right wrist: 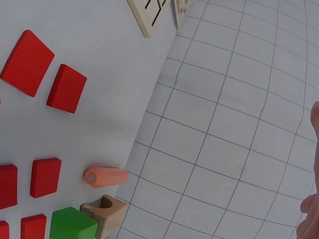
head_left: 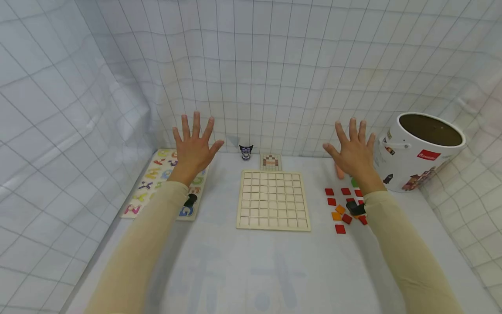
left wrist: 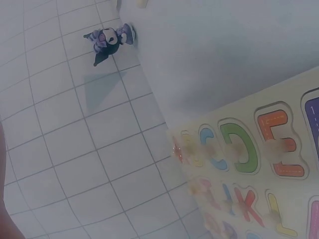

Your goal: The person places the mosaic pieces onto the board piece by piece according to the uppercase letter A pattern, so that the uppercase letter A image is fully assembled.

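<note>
The fingers [head_left: 196, 124] of both hands are straight and fanned apart. Taking the pale wooden square grid board [head_left: 273, 200] as the clock's centre, the left hand [head_left: 193, 152] is raised at ten o'clock and the right hand [head_left: 354, 155] at two.

The board lies on a white table [head_left: 235, 257] with faint bluish shapes at six o'clock. White cloth [head_left: 282, 78] with dark grid lines, softly creased, hangs behind and on both sides.

The left sleeve [head_left: 153, 240], pale beige, covers part of the cream alphabet board [head_left: 135, 205] at nine o'clock. The right sleeve [head_left: 404, 244] partly hides flat red square tiles [head_left: 340, 229] and orange square tiles [head_left: 336, 216] at three o'clock. Both wrist views cut the hands to slivers at the edge, and the left one is hazy.

The alphabet board's coloured letters sit in matching recesses. Beyond the red tiles, the right wrist view shows a coral cylinder [right wrist: 107, 177], a green block [right wrist: 73, 224] and a natural-wood block [right wrist: 112, 214] with a rounded notch. A black-and-purple figurine [head_left: 245, 152] stands at eleven o'clock, a small patterned card [head_left: 270, 162] at twelve, and a glossy white bucket [head_left: 400, 161] between two and three.
</note>
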### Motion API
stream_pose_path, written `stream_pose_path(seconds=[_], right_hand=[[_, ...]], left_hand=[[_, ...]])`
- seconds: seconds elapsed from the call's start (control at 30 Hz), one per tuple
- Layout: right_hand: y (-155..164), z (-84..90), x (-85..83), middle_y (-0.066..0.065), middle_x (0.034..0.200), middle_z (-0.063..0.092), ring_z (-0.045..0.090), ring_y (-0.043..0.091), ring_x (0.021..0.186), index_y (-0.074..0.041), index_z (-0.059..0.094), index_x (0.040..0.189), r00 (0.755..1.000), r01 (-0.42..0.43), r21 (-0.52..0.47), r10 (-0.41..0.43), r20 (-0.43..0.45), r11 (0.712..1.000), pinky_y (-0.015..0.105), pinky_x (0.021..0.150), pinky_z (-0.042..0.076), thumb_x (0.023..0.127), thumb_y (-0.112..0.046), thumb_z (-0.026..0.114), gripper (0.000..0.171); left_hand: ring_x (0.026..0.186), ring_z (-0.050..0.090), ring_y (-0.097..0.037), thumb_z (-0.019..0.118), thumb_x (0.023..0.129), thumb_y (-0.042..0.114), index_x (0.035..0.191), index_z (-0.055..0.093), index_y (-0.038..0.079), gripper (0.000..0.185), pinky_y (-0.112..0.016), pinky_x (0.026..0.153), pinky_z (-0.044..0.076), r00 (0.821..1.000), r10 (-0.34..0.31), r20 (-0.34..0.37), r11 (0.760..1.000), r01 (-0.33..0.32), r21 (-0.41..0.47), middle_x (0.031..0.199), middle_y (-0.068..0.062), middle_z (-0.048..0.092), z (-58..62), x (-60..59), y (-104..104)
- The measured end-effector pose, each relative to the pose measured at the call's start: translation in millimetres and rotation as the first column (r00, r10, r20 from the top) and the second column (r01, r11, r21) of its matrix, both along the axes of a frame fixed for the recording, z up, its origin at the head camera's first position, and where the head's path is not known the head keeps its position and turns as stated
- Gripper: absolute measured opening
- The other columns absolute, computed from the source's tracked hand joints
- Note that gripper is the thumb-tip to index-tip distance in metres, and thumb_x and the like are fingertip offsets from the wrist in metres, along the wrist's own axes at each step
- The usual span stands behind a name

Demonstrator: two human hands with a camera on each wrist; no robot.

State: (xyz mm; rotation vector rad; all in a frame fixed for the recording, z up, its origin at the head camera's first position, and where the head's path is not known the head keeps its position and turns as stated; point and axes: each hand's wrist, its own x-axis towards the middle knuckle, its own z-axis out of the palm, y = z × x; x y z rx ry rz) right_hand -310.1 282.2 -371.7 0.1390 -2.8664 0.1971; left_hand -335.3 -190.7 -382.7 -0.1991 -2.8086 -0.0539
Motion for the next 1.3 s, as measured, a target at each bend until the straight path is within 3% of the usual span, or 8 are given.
stream_pose_path(seconds=[0.37, 0.53, 0.63, 0.73, 0.83, 0.93, 1.13, 1.3], right_hand=[[15, 1.2, 11.5, 0.020, 0.169, -0.010, -0.019, 0.042, 0.153, -0.022, 0.003, 0.166, 1.000, 0.001, 0.004, -0.001, 0.012, 1.000, 0.072, 0.117, -0.006, 0.102, -0.069, 0.029, 0.083], [44, -1.1, 32.5, 0.027, 0.167, 0.015, 0.008, 0.050, 0.153, -0.014, 0.016, 0.165, 0.999, -0.045, -0.152, 0.049, 0.021, 0.987, 0.073, 0.117, 0.012, 0.106, -0.050, 0.047, 0.075], [62, -8.9, 46.2, 0.029, 0.156, 0.039, 0.037, 0.051, 0.141, -0.008, 0.030, 0.160, 0.995, -0.068, -0.325, 0.087, 0.044, 0.943, 0.071, 0.108, 0.034, 0.106, -0.040, 0.053, 0.067], [75, -21.3, 55.4, 0.025, 0.137, 0.055, 0.057, 0.044, 0.117, -0.005, 0.044, 0.153, 0.988, -0.035, -0.483, 0.103, 0.114, 0.875, 0.055, 0.091, 0.054, 0.106, -0.040, 0.054, 0.059], [80, -38.5, 60.4, 0.020, 0.119, 0.055, 0.057, 0.036, 0.098, -0.003, 0.048, 0.148, 0.959, 0.039, -0.612, 0.142, 0.245, 0.790, 0.035, 0.076, 0.056, 0.107, -0.036, 0.053, 0.053], [76, -57.0, 59.1, 0.020, 0.111, 0.052, 0.053, 0.034, 0.090, -0.005, 0.048, 0.149, 0.905, 0.123, -0.667, 0.193, 0.379, 0.735, 0.029, 0.070, 0.051, 0.107, -0.031, 0.054, 0.050], [51, -80.8, 52.8, 0.020, 0.119, 0.054, 0.052, 0.032, 0.093, -0.008, 0.051, 0.147, 0.848, 0.137, -0.592, 0.215, 0.484, 0.794, 0.032, 0.072, 0.051, 0.103, -0.027, 0.062, 0.049], [36, -90.7, 44.9, 0.020, 0.113, 0.055, 0.052, 0.030, 0.086, -0.005, 0.054, 0.143, 0.838, 0.136, -0.552, 0.201, 0.507, 0.823, 0.031, 0.066, 0.050, 0.101, -0.020, 0.062, 0.045]], left_hand=[[0.151, -0.027, -0.042, 0.021, 0.100, 0.073, 0.162, -0.013, 0.037, 0.079, -0.071, 0.117, -0.009, 0.999, 0.031, 0.037, 0.999, -0.031, -0.008, 0.169, -0.011, -0.023, 2.1, 7.8, -8], [0.155, -0.010, -0.045, 0.026, 0.103, 0.069, 0.165, -0.002, 0.031, 0.078, -0.068, 0.120, 0.004, 1.000, -0.026, 0.013, 0.998, 0.026, 0.060, 0.170, -0.018, -0.009, -0.6, 14.7, -12], [0.154, 0.008, -0.047, 0.043, 0.106, 0.055, 0.164, 0.020, 0.019, 0.073, -0.068, 0.118, 0.020, 0.993, -0.110, -0.051, 0.980, 0.117, 0.159, 0.168, -0.025, 0.012, -5.7, 25.2, -15], [0.149, 0.024, -0.048, 0.057, 0.104, 0.036, 0.156, 0.040, 0.010, 0.060, -0.068, 0.113, 0.031, 0.979, -0.169, -0.113, 0.956, 0.191, 0.224, 0.162, -0.027, 0.028, -14.8, 40.5, -15], [0.142, 0.037, -0.046, 0.062, 0.102, 0.027, 0.148, 0.050, 0.007, 0.052, -0.063, 0.112, 0.036, 0.967, -0.226, -0.121, 0.942, 0.248, 0.224, 0.157, -0.025, 0.039, -25.9, 61.7, -7], [0.136, 0.046, -0.043, 0.064, 0.101, 0.026, 0.145, 0.055, 0.007, 0.049, -0.058, 0.111, 0.040, 0.948, -0.307, -0.088, 0.930, 0.318, 0.183, 0.151, -0.022, 0.048, -36.2, 84.7, 7], [0.138, 0.047, -0.039, 0.063, 0.101, 0.041, 0.153, 0.047, 0.012, 0.062, -0.057, 0.108, 0.044, 0.870, -0.477, 0.124, 0.879, 0.474, 0.060, 0.152, -0.018, 0.050, -58.4, 112.6, 31], [0.146, 0.035, -0.041, 0.058, 0.100, 0.054, 0.159, 0.037, 0.016, 0.073, -0.061, 0.110, 0.040, 0.836, -0.459, 0.301, 0.881, 0.471, 0.036, 0.161, -0.017, 0.038, -70.9, 120.3, 40]])
